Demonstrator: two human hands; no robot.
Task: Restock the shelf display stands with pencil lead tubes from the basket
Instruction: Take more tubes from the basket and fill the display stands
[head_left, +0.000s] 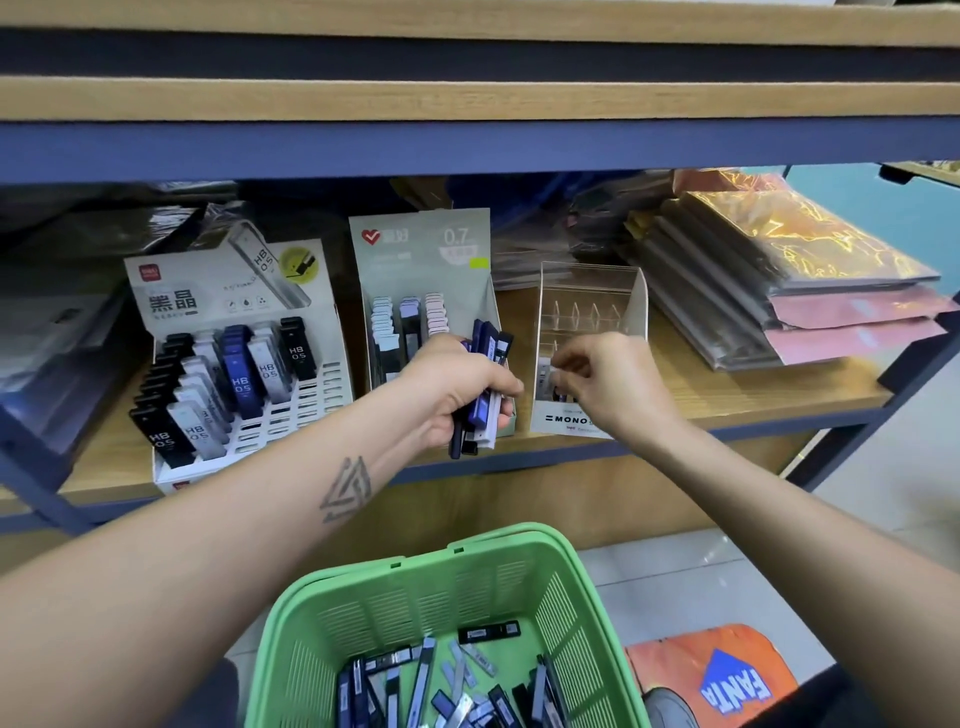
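On shelf, three display stands, left hand gripping perhaps five tubes

arms: bare, no sleeves | left forearm: triangular line tattoo | hands: no rings

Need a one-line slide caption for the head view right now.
Left hand holds a bundle of lead tubes while right hand reaches into the clear Mono stand.
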